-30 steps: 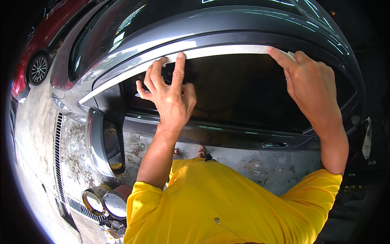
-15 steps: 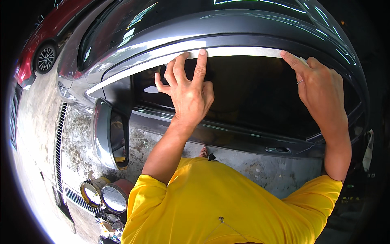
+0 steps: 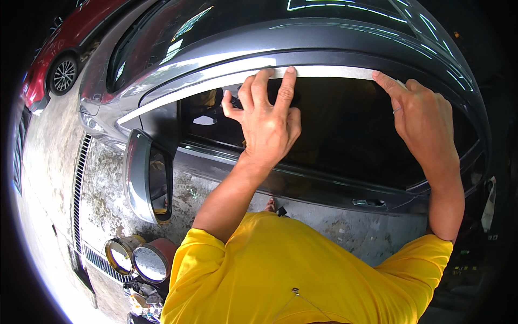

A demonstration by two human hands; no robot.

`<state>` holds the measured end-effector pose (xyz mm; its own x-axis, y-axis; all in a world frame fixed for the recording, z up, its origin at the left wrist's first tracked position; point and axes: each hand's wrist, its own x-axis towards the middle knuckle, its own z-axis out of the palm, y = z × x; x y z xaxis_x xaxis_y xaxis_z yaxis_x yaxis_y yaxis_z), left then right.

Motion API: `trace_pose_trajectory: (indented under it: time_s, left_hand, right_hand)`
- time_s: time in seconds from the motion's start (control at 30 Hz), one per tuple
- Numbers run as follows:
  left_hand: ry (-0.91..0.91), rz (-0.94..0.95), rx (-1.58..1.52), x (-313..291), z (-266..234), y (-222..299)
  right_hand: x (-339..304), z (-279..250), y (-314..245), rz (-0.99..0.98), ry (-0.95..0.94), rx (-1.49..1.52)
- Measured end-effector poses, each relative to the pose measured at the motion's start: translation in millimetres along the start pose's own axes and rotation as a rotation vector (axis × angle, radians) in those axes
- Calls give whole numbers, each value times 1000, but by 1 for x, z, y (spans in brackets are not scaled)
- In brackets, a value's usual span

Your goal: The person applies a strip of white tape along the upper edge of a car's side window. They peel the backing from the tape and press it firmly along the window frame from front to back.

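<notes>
A silvery-white strip (image 3: pixel 334 70) runs in a long curve along the upper edge of a grey car's dark side window (image 3: pixel 334 124). My left hand (image 3: pixel 270 127) has its fingers spread, and the index and middle fingertips press on this strip near its middle. My right hand (image 3: pixel 423 113) is at the strip's rear end, index finger laid along it and the other fingers curled. A pale bit of the strip shows between those fingers; the thumb is hidden. Above the strip curves the car's grey roof edge (image 3: pixel 324 35).
The wing mirror (image 3: pixel 139 178) juts out at the left. Two round buckets (image 3: pixel 151 263) stand on the floor by a drain grate (image 3: pixel 80 200), with a heap of mixed scraps (image 3: pixel 143 299) below them. A red car (image 3: pixel 40 75) is parked at far left. The door handle (image 3: pixel 369 203) is low right.
My left hand has slid to the right along the strip, its fingertips still on it. My right hand stays at nearly the same spot. The view has shifted slightly.
</notes>
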<state>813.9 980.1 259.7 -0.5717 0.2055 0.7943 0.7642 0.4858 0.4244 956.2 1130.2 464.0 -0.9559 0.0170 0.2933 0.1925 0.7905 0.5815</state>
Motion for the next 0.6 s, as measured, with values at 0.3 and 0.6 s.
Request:
trace_pose_trajectory:
  time_s: [0.3,0.6]
  left_hand:
    - [-3,-4,21,1,-9,-14]
    - [23,5,-5,5,-5,-3]
  right_hand:
    - [-2,5,3,-12,26,10]
    - [-7,16,4,-4,27,33]
